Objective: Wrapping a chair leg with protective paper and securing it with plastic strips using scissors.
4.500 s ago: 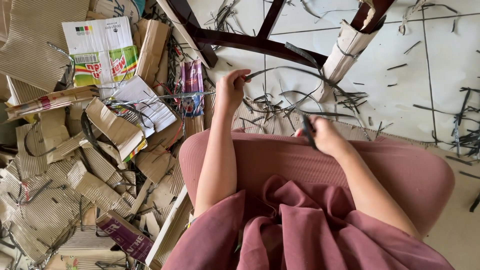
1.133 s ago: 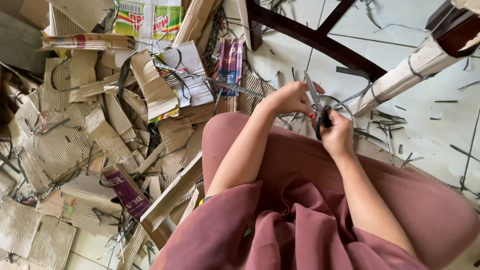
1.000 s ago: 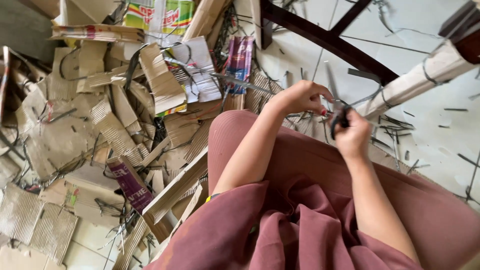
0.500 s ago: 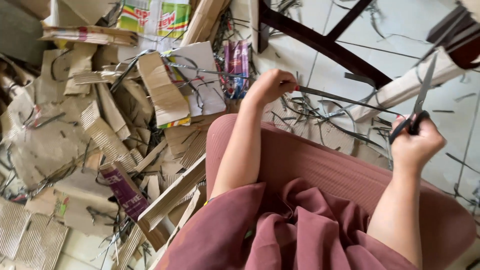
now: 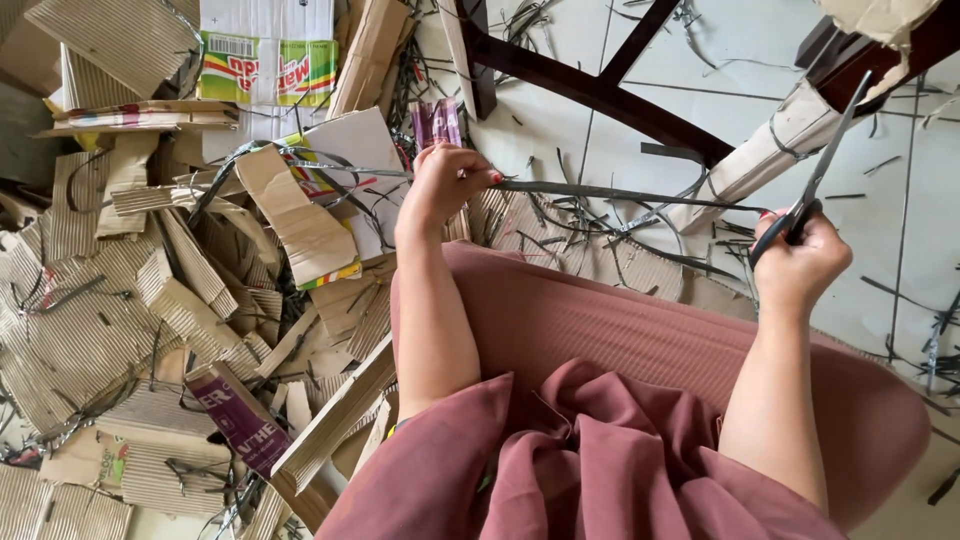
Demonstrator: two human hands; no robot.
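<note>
The left hand [image 5: 445, 185] is pinched shut on one end of a thin dark strip [image 5: 620, 195], fingertips pressed together around it just above the knee. The strip runs level across the view toward the right hand [image 5: 800, 262], well above the tiled floor [image 5: 880, 250]; its far end reaches the right hand's fingers, though whether they grip it cannot be told. That hand is curled closed around the dark handles of a pair of scissors [image 5: 820, 165] — the blades lie together and point up and away, toward the cardboard-wrapped leg [image 5: 760, 160] of a dark wooden chair frame [image 5: 590, 90].

Below both hands lie the person's lap and knees, covered in dusty-pink cloth [image 5: 620, 400]. Under the strip, on the floor between the knees and the chair frame, lies a tangle of short dark offcuts [image 5: 590, 225] on flattened corrugated card.

To the left the floor is heaped with torn corrugated cardboard [image 5: 90, 320] — brown sheets, folded pieces and loose dark bands. Among them sit a white, green and yellow printed carton [image 5: 265, 55] at the top, a purple printed box flap [image 5: 238, 425] low down, and a small purple wrapper [image 5: 432, 120] just beyond the left hand.
</note>
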